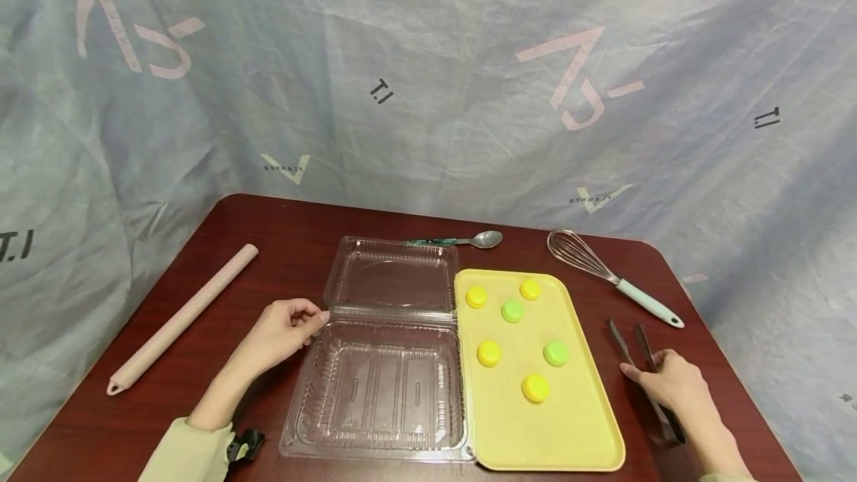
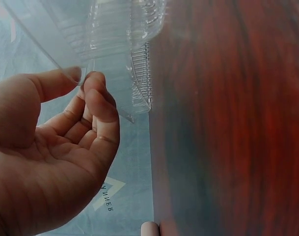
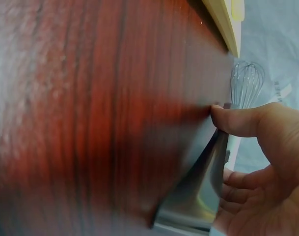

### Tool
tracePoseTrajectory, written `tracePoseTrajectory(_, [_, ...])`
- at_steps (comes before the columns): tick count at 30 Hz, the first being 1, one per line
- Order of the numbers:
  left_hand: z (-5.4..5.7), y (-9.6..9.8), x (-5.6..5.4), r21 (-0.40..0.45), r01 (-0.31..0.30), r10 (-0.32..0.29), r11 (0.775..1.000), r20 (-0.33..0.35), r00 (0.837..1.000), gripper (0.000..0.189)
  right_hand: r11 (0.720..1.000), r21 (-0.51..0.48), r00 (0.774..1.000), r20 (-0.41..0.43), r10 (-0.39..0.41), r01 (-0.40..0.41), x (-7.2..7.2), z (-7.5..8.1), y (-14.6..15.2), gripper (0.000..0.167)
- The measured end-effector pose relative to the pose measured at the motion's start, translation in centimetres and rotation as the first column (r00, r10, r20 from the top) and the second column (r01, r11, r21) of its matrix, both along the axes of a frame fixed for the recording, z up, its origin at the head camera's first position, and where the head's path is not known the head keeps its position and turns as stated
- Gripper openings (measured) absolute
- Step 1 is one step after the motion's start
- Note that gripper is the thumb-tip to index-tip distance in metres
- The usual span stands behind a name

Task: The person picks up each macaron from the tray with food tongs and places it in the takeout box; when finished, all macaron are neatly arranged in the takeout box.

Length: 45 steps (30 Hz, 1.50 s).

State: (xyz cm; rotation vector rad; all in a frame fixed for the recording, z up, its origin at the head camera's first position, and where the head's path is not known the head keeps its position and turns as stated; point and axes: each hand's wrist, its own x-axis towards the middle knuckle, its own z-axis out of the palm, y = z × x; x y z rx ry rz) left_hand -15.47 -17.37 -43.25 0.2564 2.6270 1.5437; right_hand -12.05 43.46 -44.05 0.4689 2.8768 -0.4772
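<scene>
Near the hinge of an open clear plastic container [image 1: 384, 385], my left hand [image 1: 288, 329] pinches its left edge between thumb and fingers. In the left wrist view the thumb lies against the clear plastic rim [image 2: 80, 73]. At the right side of the table, my right hand [image 1: 672, 385] grips a pair of dark metal tongs [image 3: 198, 187], thumb on one arm and fingers around the other. The tongs' tips are spread apart, pointing away from me. Between the hands lies a yellow tray [image 1: 542, 434] with several yellow macarons [image 1: 535, 388] and two green macarons [image 1: 556, 352].
A pale rolling pin [image 1: 184, 318] lies along the left side. Behind the container's lid is a spoon [image 1: 486, 239] with a green patterned handle. A whisk [image 1: 619, 281] with a pale handle lies at the back right. A printed grey cloth [image 1: 428, 95] hangs behind the table.
</scene>
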Motion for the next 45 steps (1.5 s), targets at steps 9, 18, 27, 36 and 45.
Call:
tracePoseTrajectory(9, [0.0,-0.1,-0.1,-0.013,0.002,-0.002,1.000,0.004,1.000,0.022,0.997,-0.033,0.992,-0.110,0.060,-0.064,-0.1,1.1,-0.3,0.087])
tracePoseTrajectory(18, [0.0,0.0,0.0,-0.011,-0.002,0.002,1.000,0.001,1.000,0.023,0.993,-0.005,0.956,-0.270,0.116,-0.122,-0.6,3.1,-1.2,0.074])
tracePoseTrajectory(27, [0.0,0.0,0.0,-0.011,-0.008,0.008,1.000,0.010,1.000,0.022,0.986,0.012,0.927,-0.339,0.163,-0.169,-1.4,4.8,-1.9,0.066])
tracePoseTrajectory(36, [0.0,0.0,0.1,-0.004,-0.011,0.011,1.000,0.013,1.000,0.022,0.979,0.006,0.923,-0.334,0.193,-0.202,-2.9,5.9,-3.3,0.067])
tracePoseTrajectory(45, [-0.2,0.1,0.0,0.009,-0.002,0.002,1.000,0.009,1.000,0.019,0.976,0.014,0.937,-0.280,0.211,-0.216,-4.1,5.4,-5.4,0.068])
